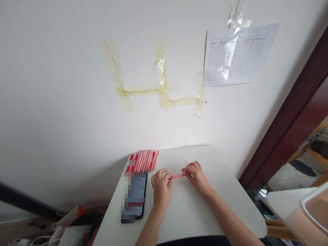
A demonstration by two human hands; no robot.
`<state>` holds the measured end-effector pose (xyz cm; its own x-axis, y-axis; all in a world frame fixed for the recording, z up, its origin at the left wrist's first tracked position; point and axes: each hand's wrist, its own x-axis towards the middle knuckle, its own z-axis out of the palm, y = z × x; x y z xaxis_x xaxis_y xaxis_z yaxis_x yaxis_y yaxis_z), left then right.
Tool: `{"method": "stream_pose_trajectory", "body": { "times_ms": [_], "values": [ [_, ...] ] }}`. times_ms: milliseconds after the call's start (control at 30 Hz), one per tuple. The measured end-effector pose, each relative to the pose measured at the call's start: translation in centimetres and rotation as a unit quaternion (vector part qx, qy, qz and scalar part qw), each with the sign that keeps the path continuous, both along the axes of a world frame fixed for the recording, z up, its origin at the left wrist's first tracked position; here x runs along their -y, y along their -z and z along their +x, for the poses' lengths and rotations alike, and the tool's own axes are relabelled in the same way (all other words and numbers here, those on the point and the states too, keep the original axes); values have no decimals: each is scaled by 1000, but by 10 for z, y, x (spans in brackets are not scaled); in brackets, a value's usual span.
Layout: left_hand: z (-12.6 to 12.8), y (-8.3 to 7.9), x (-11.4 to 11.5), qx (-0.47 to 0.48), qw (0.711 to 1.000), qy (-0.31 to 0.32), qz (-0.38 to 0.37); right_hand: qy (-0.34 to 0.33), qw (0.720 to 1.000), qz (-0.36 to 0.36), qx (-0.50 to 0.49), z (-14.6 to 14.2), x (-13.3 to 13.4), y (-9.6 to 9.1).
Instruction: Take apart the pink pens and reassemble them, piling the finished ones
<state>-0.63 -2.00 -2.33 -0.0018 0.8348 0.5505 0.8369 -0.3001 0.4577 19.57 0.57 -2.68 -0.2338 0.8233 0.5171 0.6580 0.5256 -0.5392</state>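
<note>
Over the white table [194, 212], a slim pink pen [177, 176] is stretched level between my two hands. My left hand [162, 188] pinches its left end between thumb and fingertips. At the other end, the thumb and fingers of my right hand [196, 176] close on it. My fingers cover both ends, so only the middle of the pen shows. Several pink and red pens [145, 160] lie side by side in a row at the table's back left corner, beyond my left hand.
A phone [137, 198], partly blurred out, lies left of my left hand. The white wall [77, 85] rises behind the table, with yellowed tape [161, 68] and a printed sheet [233, 56] on it. Bags and cables [74, 222] sit on the floor at left; a pale chair [304, 208] stands at right.
</note>
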Motion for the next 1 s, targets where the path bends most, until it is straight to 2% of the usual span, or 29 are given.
{"method": "stream_pose_trajectory", "body": {
  "times_ms": [333,500,733,1000],
  "values": [
    [-1,-1,0,6,1000,-4,-6,0,1000,-11,-10,0,7,-6],
    [-1,-2,0,8,1000,-6,-12,-8,1000,-2,7,1,4,-4],
    [-1,-3,0,15,1000,-8,-8,16,1000,19,16,1,2,-3],
    [-1,-3,0,11,1000,-11,-5,15,1000,5,25,1,-1,1]
  ]
}}
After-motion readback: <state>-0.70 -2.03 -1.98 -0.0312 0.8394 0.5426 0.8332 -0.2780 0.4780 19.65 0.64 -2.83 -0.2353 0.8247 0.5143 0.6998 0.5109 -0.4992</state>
